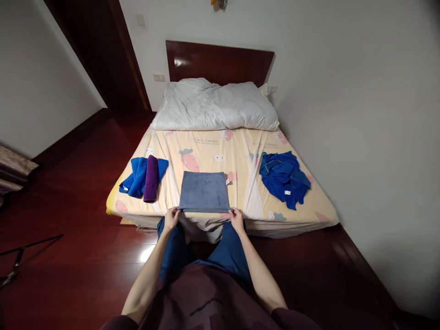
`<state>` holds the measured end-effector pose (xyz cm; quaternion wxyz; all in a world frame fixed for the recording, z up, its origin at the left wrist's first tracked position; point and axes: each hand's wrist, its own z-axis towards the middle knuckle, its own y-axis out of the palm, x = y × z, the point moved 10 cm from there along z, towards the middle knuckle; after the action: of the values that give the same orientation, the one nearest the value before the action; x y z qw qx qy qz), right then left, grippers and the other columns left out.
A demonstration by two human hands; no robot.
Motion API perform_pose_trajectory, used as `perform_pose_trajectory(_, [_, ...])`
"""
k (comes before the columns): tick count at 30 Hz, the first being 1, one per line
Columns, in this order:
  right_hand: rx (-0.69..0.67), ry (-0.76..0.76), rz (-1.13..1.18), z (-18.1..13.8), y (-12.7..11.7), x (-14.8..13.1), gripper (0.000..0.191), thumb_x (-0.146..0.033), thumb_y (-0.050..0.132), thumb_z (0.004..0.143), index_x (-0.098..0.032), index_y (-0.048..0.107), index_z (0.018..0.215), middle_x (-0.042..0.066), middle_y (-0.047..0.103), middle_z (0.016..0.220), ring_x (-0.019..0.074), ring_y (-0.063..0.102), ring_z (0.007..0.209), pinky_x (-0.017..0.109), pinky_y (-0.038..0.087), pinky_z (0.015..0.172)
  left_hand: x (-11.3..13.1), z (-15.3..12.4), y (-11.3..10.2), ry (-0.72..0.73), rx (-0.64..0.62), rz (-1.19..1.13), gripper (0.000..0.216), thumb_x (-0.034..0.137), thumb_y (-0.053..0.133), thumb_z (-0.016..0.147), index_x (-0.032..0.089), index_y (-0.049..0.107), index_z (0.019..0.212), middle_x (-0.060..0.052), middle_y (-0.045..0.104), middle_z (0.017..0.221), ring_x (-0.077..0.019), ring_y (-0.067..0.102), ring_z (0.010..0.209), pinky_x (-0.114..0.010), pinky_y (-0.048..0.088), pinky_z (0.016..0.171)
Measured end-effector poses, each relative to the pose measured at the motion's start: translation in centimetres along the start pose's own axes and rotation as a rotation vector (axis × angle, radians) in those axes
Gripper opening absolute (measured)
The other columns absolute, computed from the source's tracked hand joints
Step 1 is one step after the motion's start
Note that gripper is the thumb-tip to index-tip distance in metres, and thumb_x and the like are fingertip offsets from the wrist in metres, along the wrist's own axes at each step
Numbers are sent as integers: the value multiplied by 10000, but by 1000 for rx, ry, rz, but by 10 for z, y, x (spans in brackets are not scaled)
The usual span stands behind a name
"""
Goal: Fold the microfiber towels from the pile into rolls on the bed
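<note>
A grey-blue towel (204, 190) lies flat as a rectangle at the front edge of the bed, with a small white tag on its right side. Its near edge looks turned over into a narrow strip. My left hand (171, 217) pinches the near left corner, and my right hand (236, 218) pinches the near right corner. To the left, a rolled purple towel (151, 179) rests on blue cloths (137, 176). Over on the right is a crumpled blue cloth heap (284, 176) with a white tag.
The bed (240, 151) has a yellow patterned sheet. A white quilt (220, 105) is bunched below the dark headboard (220, 63). Walls stand behind and at right. A thin black stand (19, 259) is on the red floor (85, 256) at left.
</note>
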<state>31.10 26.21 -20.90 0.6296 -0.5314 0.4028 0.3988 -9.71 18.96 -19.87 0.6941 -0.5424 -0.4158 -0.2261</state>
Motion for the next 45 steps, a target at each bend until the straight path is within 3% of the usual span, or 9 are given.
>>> perform_pose_trajectory(3, [54, 8, -10, -3, -4, -1, 436, -514, 564, 829, -133, 717, 975, 152, 749, 910, 274, 692, 829, 417, 558, 804, 1, 0, 3, 12, -18, -4, 359, 443, 466, 877, 176, 678, 989, -94, 690, 967, -226, 657, 890, -379, 512, 880])
perform_pose_trajectory(8, [142, -131, -15, -13, -15, -30, 439, -480, 525, 896, -151, 712, 1119, 155, 678, 1238, 262, 634, 1138, 417, 486, 1017, 10, -5, -6, 50, 33, -11, 356, 460, 433, 914, 190, 656, 976, -90, 670, 974, -233, 636, 954, -372, 495, 906])
perform_pose_trajectory(14, [15, -51, 8, -5, -7, -17, 426, -522, 607, 837, -161, 742, 1018, 133, 755, 1005, 274, 701, 938, 422, 539, 909, 16, -7, -18, 61, 112, -78, 385, 476, 460, 914, 183, 655, 1069, -92, 692, 1070, -237, 636, 1028, -360, 475, 952])
perform_pose_trajectory(19, [-61, -20, 6, 5, 3, 2, 491, -622, 583, 810, -150, 718, 828, 120, 737, 803, 245, 678, 743, 370, 554, 742, 16, -8, -8, 45, 0, -74, 391, 484, 448, 917, 181, 671, 1025, -64, 719, 942, -219, 659, 905, -310, 496, 840])
perform_pose_trajectory(24, [-93, -40, -58, 6, 7, 4, 493, -644, 515, 840, -186, 653, 722, 73, 686, 700, 218, 623, 686, 314, 511, 680, 4, -1, -1, -3, -38, -59, 387, 499, 458, 894, 184, 673, 956, -40, 707, 848, -192, 655, 782, -288, 496, 756])
perform_pose_trajectory(32, [-41, 23, -234, 11, 8, 13, 456, -601, 440, 862, -220, 624, 691, 66, 685, 700, 213, 599, 643, 284, 451, 622, -28, 9, 6, -146, -6, -65, 377, 522, 516, 808, 186, 676, 870, -70, 738, 849, -224, 697, 768, -313, 519, 731])
perform_pose_trajectory(38, [-15, 65, -317, 13, 8, 17, 411, -544, 432, 859, -224, 660, 739, 88, 725, 779, 225, 636, 684, 281, 441, 623, -37, 11, 6, -186, 12, -59, 341, 512, 552, 773, 197, 676, 811, -67, 734, 796, -240, 693, 770, -340, 515, 763])
perform_pose_trajectory(45, [5, 89, -320, 19, 10, 24, 387, -516, 455, 816, -217, 650, 667, 114, 736, 748, 250, 672, 708, 309, 482, 663, -47, 8, 7, -204, 22, -131, 396, 560, 586, 719, 187, 666, 826, -71, 732, 797, -237, 690, 778, -345, 514, 762])
